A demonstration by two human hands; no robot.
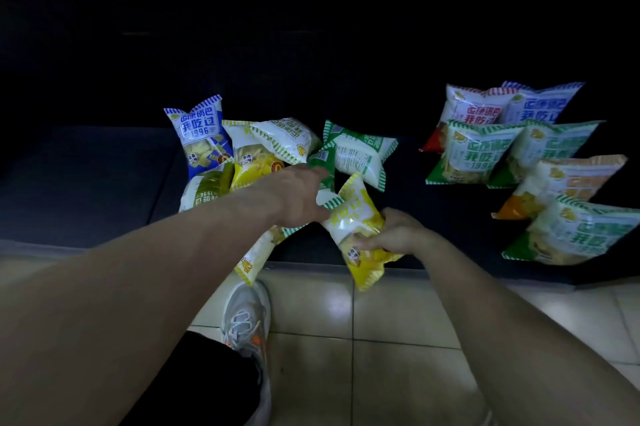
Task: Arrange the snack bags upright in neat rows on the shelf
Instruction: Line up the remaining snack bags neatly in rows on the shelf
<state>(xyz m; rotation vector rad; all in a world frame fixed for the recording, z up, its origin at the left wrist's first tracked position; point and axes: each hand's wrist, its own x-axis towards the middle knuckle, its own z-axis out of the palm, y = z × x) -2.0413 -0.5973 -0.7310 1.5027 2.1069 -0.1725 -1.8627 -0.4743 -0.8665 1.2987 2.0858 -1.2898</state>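
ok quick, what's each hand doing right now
Left hand: reaching onto a green bag in the pile; grip cannot be told.
Right hand: holding a yellow bag.

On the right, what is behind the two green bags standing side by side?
A red bag and a blue bag, both upright. The green bags cover most of their lower parts; whether anything stands farther back is lost in the dark.

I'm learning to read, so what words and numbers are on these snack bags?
"我吃过", "1996": the upright blue bag.
"牛肉": the yellow bag beside it.
"我吃", "199", partly hidden: the green bag on the right.
Smaller print elsewhere is too blurred to read.
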